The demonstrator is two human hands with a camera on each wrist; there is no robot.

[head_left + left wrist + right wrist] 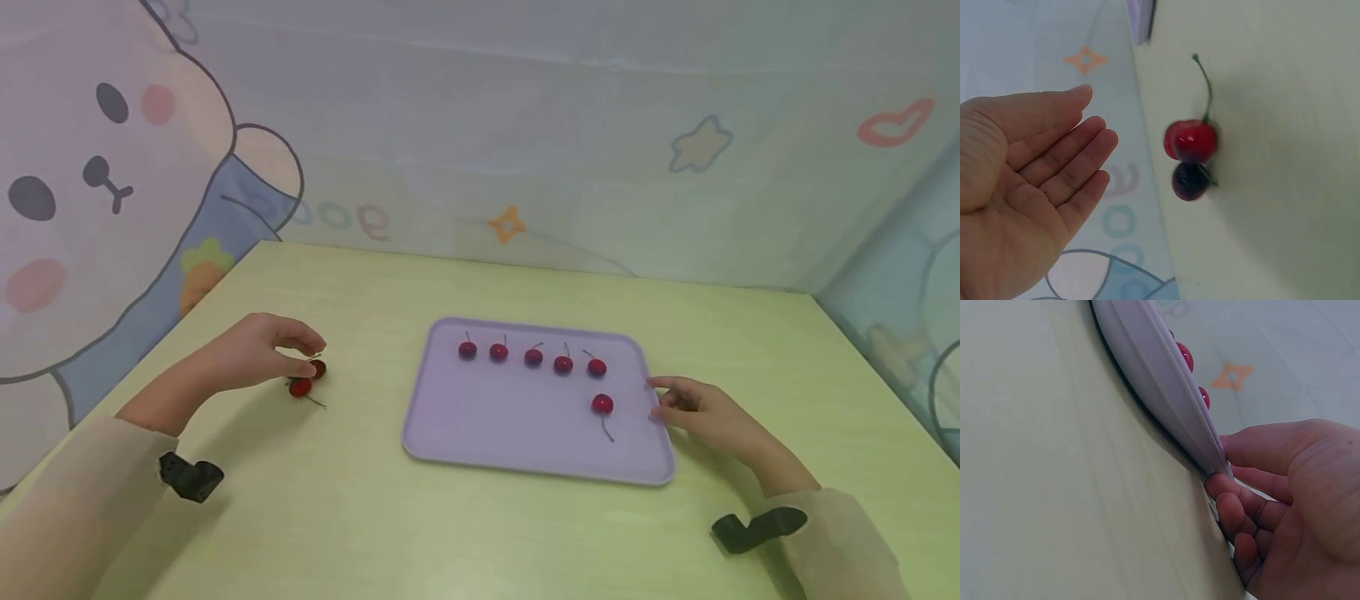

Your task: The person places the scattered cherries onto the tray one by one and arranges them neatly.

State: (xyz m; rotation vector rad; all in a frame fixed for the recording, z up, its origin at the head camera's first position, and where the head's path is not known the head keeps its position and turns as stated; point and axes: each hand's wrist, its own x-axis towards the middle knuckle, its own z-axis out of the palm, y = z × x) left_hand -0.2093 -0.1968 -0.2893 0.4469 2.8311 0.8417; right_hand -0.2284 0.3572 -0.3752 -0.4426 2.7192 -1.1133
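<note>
My left hand (262, 350) hovers over a small cluster of cherries on the table at left, fingers slightly bent and holding nothing. In the left wrist view the cluster shows a bright red cherry (1196, 141) with a green stem, another partly hidden behind it, and a dark cherry (1189, 182). At right, my right hand (697, 408) pinches the right rim of a lilac tray (495, 429), thumb and fingertips meeting at its edge in the right wrist view. Several cherries stand in a row along the tray's far side; a single cherry (602, 404) lies below the row's right end, stem toward me.
The pale yellow-green table (360, 517) extends around the tray, its far edge meeting a printed cloth backdrop (525, 125). Another cloth side (900, 292) stands at the right. Each wrist wears a black camera mount, such as the left mount (191, 477).
</note>
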